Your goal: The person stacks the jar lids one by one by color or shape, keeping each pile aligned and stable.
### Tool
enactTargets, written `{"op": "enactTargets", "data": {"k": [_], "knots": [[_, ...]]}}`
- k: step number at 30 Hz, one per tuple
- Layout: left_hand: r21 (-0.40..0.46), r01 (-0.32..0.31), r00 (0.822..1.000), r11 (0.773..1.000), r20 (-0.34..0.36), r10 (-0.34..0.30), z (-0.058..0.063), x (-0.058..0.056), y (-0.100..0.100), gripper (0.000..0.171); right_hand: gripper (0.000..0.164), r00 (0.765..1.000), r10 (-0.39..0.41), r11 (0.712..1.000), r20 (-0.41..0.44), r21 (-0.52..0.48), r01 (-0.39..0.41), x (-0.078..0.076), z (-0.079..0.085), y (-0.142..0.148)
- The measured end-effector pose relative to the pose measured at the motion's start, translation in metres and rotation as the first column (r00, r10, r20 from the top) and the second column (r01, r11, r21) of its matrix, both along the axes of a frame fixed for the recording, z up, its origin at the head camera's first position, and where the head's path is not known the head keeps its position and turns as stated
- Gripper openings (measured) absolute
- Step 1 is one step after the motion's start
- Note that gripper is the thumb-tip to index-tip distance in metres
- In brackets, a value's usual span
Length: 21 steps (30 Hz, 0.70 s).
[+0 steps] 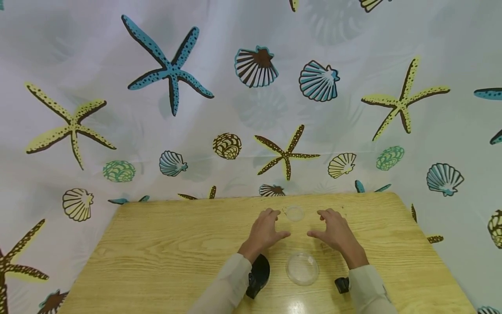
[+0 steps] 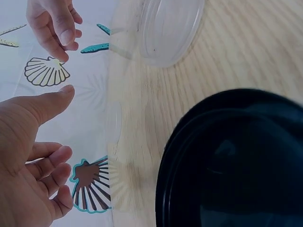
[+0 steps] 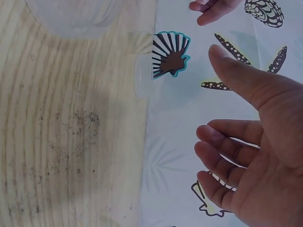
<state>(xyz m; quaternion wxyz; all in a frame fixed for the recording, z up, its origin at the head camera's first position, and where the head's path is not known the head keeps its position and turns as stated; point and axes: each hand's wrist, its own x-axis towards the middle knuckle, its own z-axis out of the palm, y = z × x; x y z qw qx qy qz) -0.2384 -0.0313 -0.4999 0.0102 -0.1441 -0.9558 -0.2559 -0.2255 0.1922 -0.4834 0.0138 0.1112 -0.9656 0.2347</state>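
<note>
My left hand (image 1: 264, 233) hovers over the table with fingers bent loosely and thumb pointing inward, holding nothing. Facing it, my right hand (image 1: 333, 231) takes the same pose, also with nothing in it. Between and beyond the fingertips lies a small, clear round disc (image 1: 295, 213), near the table's far edge. Closer to me, between the forearms, sits a larger clear round dish (image 1: 302, 268). A black round container (image 2: 232, 161) stands beneath my left wrist, partly hidden by the sleeve in the head view. In the right wrist view, the dish (image 3: 78, 19) shows only its lower edge.
The wooden table (image 1: 164, 244) ends at a white cloth (image 1: 219, 109) printed with starfish and shells. Dark specks (image 3: 87, 123) mark the wood near the right hand. A small black device (image 1: 342, 285) sits at the right wrist.
</note>
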Motion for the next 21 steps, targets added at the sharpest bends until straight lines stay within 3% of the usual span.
{"op": "enactTargets", "data": {"k": [15,21], "knots": [[0.029,-0.024,0.997,0.999,0.072,0.022,0.003,-0.011,-0.007,0.073,0.073,1.000,0.011,1.000,0.016,-0.007,-0.011,-0.017,-0.005,-0.006],[0.022,-0.001,0.997,1.000,0.081,-0.001,0.004,-0.017,-0.006,0.073,0.074,0.999,0.006,1.000,0.039,-0.006,-0.006,-0.023,-0.006,-0.006]]}}
